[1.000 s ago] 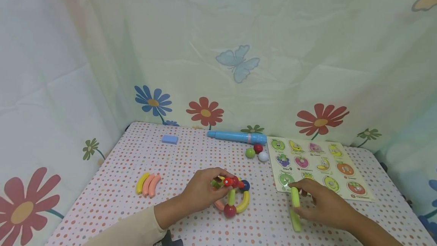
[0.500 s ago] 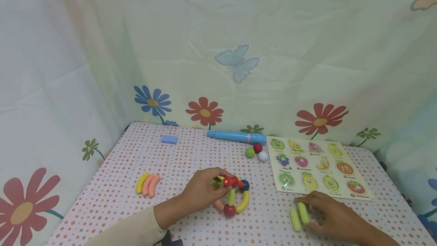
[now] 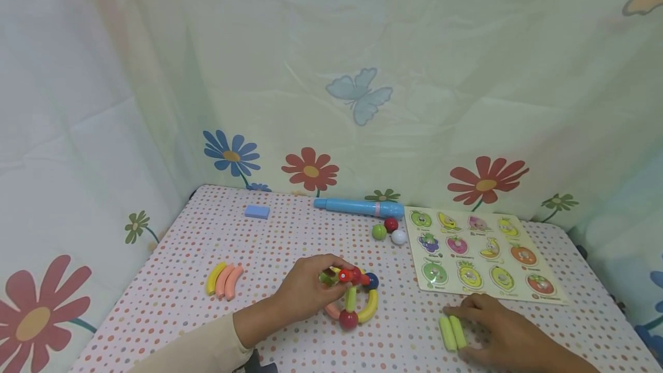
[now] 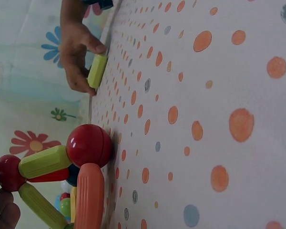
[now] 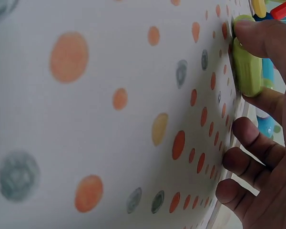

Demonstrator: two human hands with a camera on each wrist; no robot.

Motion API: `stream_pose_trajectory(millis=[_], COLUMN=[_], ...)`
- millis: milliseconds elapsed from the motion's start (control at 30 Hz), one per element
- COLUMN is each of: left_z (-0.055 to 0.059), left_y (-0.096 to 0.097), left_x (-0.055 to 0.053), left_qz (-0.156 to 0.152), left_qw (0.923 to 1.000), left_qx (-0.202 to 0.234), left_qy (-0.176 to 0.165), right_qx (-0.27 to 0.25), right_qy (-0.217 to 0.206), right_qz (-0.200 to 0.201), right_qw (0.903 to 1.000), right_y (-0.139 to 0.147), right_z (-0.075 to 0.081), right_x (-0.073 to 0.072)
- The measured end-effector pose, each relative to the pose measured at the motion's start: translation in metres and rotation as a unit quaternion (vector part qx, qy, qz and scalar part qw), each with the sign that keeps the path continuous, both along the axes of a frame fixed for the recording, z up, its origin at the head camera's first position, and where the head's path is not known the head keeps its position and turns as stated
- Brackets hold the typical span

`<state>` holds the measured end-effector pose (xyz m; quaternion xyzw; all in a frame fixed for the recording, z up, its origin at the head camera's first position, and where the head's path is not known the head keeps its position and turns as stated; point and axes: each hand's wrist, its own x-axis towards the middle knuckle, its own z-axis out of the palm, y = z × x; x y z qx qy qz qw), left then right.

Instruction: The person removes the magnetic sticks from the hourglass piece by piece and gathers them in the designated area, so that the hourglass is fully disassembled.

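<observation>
My left hand [image 3: 305, 291] grips the red top of a magnetic stick-and-ball frame [image 3: 369, 307] standing on the dotted table. Its base is a ring of yellow and salmon curved sticks, with a red ball [image 4: 88, 145] at the front and a dark blue ball [image 3: 370, 281] behind. Light green sticks slope up to the top; my fingers hide part of it. Over to the right, two short light green sticks lie side by side on the table. My right hand [image 3: 494, 330] pinches the right-hand green stick [image 5: 248, 69] end to end between thumb and index finger, other fingers loosely bent.
A fruit puzzle board [image 3: 487, 252] lies beyond my right hand. Behind the frame are a blue toy microphone [image 3: 357, 207] and green, red and white balls [image 3: 380, 232]. Yellow and salmon curved sticks [image 3: 225, 281] lie left, below a blue block [image 3: 257, 212]. A printed curtain rises behind.
My right hand has brought one green stick down beside the other, moving slightly toward me and away from the puzzle board. The left hand and the frame stay in place.
</observation>
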<state>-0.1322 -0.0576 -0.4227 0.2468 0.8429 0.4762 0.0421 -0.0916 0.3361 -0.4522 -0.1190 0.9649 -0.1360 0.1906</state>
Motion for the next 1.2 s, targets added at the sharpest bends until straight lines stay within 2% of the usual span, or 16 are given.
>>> stream_pose_trajectory(millis=[100,200,333,433,533,633,800,933,1000,1067,1200], left_z=[0.000,0.000,-0.001,-0.003,-0.004,-0.006,-0.008,-0.009,-0.009,-0.010,-0.011], left_y=[0.000,0.000,-0.001,-0.001,-0.002,-0.003,-0.002,-0.001,0.000,0.000,0.001], left_x=[0.000,0.000,-0.001,-0.001,-0.002,-0.003,-0.005,-0.006,-0.007,-0.008,-0.009], left_qz=[0.001,0.000,-0.005,-0.011,-0.016,-0.018,-0.017,-0.014,-0.013,-0.013,-0.016], left_qw=[1.0000,1.0000,1.0000,0.9996,0.9993,0.9995,0.9996,0.9994,0.9992,0.9991,0.9992], left_qx=[-0.004,-0.004,0.002,0.011,0.014,0.008,-0.005,-0.017,-0.020,-0.021,-0.018], left_qy=[0.002,0.002,0.008,0.022,0.030,0.025,0.023,0.028,0.032,0.034,0.030], right_qx=[0.003,0.009,0.011,-0.003,-0.029,-0.051,-0.075,-0.098,-0.111,-0.122,-0.149], right_qy=[-0.005,-0.010,0.075,0.169,0.216,0.217,0.182,0.185,0.206,0.238,0.314], right_qz=[-0.002,-0.022,0.014,0.050,0.054,0.050,0.045,0.056,0.072,0.095,0.143], right_qw=[1.0000,0.9997,0.9971,0.9843,0.9745,0.9735,0.9793,0.9762,0.9696,0.9590,0.9268], right_y=[0.000,-0.004,-0.010,-0.019,-0.033,-0.052,-0.084,-0.106,-0.116,-0.125,-0.143], right_z=[-0.001,0.003,0.012,0.019,0.026,0.033,0.042,0.046,0.047,0.048,0.049], right_x=[-0.001,-0.001,-0.004,-0.007,-0.009,-0.011,-0.012,-0.011,-0.011,-0.013,-0.019])
